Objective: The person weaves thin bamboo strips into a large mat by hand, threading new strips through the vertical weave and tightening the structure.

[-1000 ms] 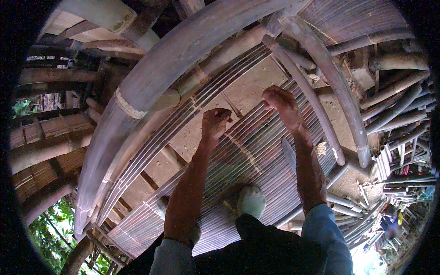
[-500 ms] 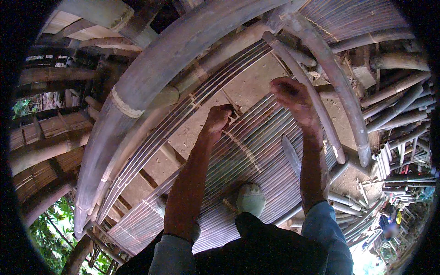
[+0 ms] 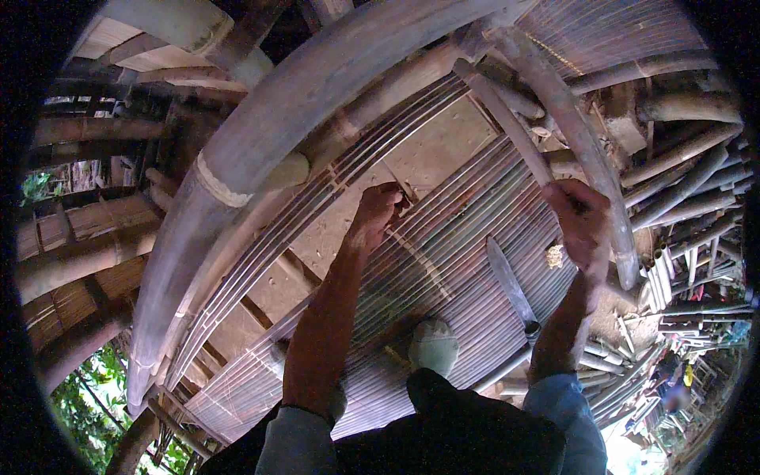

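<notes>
My left hand (image 3: 377,209) is closed in a pinch at the far edge of a mat of narrow slats (image 3: 467,237). A thin pale strip (image 3: 398,176) stands out by its fingertips and seems to be held there. My right hand (image 3: 582,220) is raised over the mat's right end, near a slanting pole (image 3: 507,119). Its fingers are curled together, and whatever they hold is too fine to make out. A long knife (image 3: 511,279) lies on the slats between my forearms, its handle end close to my right forearm. A lashing line (image 3: 423,261) crosses the slats.
A thick bamboo pole (image 3: 277,119) arches across the far side. Bare ground (image 3: 443,134) shows through the gap between the mat and several thin rods (image 3: 356,162). A shoe (image 3: 434,346) rests on the slats. Stacked bamboo poles (image 3: 697,182) lie at right.
My right hand has swung right and toward me, from above the slats to beside the slanting pole. More of the knife is uncovered. My left hand stays almost still.
</notes>
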`<state>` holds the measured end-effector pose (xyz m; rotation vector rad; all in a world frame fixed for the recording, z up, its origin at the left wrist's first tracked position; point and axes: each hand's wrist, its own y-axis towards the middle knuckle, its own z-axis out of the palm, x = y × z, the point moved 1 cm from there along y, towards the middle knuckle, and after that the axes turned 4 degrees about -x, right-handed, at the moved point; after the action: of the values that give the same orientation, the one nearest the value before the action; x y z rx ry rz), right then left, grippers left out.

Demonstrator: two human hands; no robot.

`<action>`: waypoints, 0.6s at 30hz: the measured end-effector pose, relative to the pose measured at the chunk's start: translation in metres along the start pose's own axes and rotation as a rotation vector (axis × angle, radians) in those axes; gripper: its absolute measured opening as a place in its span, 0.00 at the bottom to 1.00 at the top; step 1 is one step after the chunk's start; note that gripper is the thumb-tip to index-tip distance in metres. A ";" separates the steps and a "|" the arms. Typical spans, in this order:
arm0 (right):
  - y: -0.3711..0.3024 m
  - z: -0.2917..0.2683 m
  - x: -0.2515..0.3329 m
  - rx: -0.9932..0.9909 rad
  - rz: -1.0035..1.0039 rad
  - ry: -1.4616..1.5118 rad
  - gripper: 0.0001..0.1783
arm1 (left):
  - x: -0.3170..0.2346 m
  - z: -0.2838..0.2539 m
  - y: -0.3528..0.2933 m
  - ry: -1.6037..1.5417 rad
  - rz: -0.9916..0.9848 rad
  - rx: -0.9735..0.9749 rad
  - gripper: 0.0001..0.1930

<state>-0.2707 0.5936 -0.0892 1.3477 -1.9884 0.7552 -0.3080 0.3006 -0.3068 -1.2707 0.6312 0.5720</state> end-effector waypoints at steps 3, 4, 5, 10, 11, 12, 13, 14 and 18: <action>-0.012 -0.015 -0.003 -0.073 0.066 0.388 0.08 | -0.005 0.005 -0.005 -0.045 -0.038 -0.040 0.10; -0.016 -0.016 -0.005 -0.095 0.039 0.365 0.10 | -0.007 0.006 -0.004 -0.054 -0.019 -0.061 0.11; -0.019 -0.016 -0.008 -0.117 0.012 0.342 0.12 | -0.009 0.006 -0.004 -0.062 -0.001 -0.083 0.15; -0.029 -0.015 -0.036 -0.072 0.141 0.434 0.18 | -0.013 0.009 -0.027 -0.154 0.069 -0.188 0.22; -0.030 -0.011 -0.043 -0.075 0.140 0.436 0.18 | -0.015 0.009 -0.031 -0.139 0.097 -0.231 0.24; -0.032 -0.006 -0.046 -0.077 -0.088 0.451 0.20 | -0.016 0.008 -0.036 -0.138 0.100 -0.229 0.24; -0.035 -0.007 -0.036 -0.055 -0.055 0.340 0.20 | -0.019 0.005 -0.040 -0.273 0.121 -0.191 0.24; -0.040 -0.008 -0.027 -0.028 -0.021 0.229 0.21 | -0.021 0.004 -0.043 -0.408 0.142 -0.151 0.24; -0.059 -0.007 -0.024 -0.103 0.007 0.954 0.16 | -0.034 0.014 -0.055 -0.656 0.278 0.009 0.25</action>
<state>-0.2065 0.5941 -0.0964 0.6913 -1.2356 1.0276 -0.2918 0.3015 -0.2424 -0.9093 0.2533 1.1521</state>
